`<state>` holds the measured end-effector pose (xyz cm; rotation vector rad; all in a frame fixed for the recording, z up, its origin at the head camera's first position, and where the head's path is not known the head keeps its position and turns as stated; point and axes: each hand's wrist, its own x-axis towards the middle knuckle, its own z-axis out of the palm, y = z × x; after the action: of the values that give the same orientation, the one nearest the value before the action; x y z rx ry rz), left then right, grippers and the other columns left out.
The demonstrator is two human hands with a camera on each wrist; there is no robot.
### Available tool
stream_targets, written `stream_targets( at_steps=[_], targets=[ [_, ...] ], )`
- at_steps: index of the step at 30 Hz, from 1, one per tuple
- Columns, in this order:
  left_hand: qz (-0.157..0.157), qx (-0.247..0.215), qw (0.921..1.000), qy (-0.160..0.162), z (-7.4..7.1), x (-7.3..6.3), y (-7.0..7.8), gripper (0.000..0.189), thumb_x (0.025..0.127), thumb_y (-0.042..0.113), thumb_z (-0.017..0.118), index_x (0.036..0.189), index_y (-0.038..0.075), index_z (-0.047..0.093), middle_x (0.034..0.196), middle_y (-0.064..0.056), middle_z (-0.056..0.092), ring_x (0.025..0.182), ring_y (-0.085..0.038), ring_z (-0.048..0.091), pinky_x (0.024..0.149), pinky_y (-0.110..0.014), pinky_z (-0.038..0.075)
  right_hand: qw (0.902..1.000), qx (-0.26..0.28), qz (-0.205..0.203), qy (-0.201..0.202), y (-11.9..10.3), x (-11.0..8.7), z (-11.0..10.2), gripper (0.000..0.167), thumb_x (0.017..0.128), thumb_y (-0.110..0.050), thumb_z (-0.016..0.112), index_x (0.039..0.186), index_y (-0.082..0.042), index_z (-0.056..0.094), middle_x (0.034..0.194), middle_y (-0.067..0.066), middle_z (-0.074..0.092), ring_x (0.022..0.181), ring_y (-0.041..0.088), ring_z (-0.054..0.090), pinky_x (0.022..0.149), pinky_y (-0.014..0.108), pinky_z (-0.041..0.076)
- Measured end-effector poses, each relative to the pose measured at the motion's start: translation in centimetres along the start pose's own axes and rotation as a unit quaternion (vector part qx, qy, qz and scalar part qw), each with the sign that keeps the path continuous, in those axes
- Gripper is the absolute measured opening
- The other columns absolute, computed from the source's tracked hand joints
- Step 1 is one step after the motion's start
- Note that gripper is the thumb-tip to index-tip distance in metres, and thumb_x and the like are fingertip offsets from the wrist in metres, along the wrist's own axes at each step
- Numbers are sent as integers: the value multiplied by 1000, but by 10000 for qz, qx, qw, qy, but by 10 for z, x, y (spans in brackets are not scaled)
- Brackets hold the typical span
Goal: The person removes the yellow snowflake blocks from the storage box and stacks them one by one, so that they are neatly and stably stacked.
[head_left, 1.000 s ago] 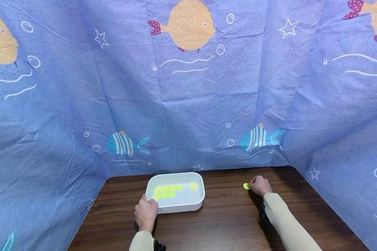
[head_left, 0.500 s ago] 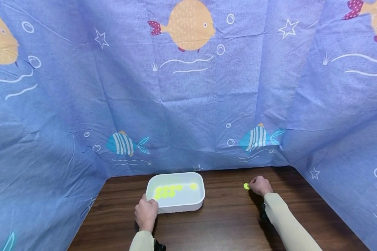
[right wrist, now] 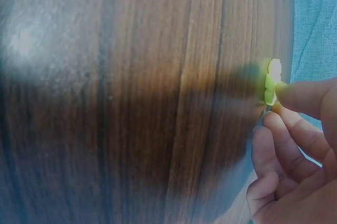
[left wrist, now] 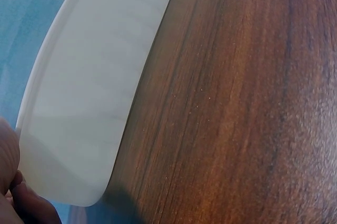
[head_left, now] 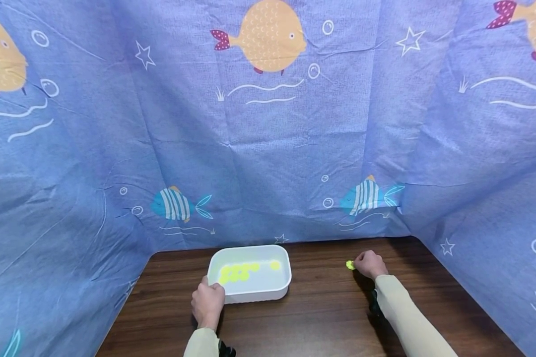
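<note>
My right hand (head_left: 369, 264) pinches a small yellow-green flower-shaped piece (head_left: 350, 265) between the fingertips over the right side of a dark wood-grain table (head_left: 317, 317), well apart from a white plastic bin (head_left: 256, 296), though whether the piece touches the wood I cannot tell. My left hand (head_left: 208, 302) grips that bin by its near left corner, similar yellow pieces (head_left: 235, 272) lying inside. The flower looks light, stiff and perhaps a little slick, best held by its scalloped edge with a gentle fingertip pinch.
</note>
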<state>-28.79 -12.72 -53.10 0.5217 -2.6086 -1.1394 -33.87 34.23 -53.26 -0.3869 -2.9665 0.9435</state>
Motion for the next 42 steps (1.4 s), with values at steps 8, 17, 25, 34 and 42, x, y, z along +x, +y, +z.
stream_targets(
  at_steps=[8, 17, 25, 34, 42],
  targets=[
    [8, 7, 10000, 1, 1, 0, -1, 54, 92, 12, 43, 140, -11, 50, 123, -42, 60, 87, -48, 66, 74, -58, 52, 10000, 22, 23, -15, 0, -1, 1, 20, 84, -13, 54, 64, -10, 60, 61, 0, 49, 59, 17, 45, 56, 31, 36],
    [68, -14, 10000, -13, -1, 1, 0, 55, 91, 12, 43, 140, -12, 49, 122, -43, 60, 85, -48, 66, 73, -58, 52, 9999, -23, -37, 102, -12, -3, -1, 20, 93, -24, 64, 92, -5, 69, 85, 10, 67, 73, 24, 60, 63, 38, 47],
    [96, 4, 9999, 36, 0, 1, -2, 54, 91, 12, 43, 138, -12, 51, 121, -42, 61, 81, -44, 66, 70, -56, 52, 9986, 75, -417, 320, -48, 0, 9, 22, 92, -28, 68, 95, -6, 69, 90, 10, 68, 77, 26, 62, 65, 42, 49],
    [117, 22, 9999, -31, 1, 2, -2, 55, 90, 12, 42, 139, -13, 50, 121, -43, 60, 81, -45, 65, 68, -57, 52, 9906, -59, -1207, 641, -106, -3, 16, 18, 89, -28, 72, 89, -11, 71, 87, 5, 70, 77, 22, 63, 68, 44, 51],
    [-3, 47, 10000, -54, 0, 2, -1, 55, 91, 12, 43, 140, -12, 49, 124, -42, 59, 85, -47, 65, 74, -58, 52, 9800, 121, -1787, 866, -183, -11, 34, 13, 86, -26, 75, 87, -14, 73, 81, 1, 69, 76, 20, 62, 70, 41, 51]
  ],
)
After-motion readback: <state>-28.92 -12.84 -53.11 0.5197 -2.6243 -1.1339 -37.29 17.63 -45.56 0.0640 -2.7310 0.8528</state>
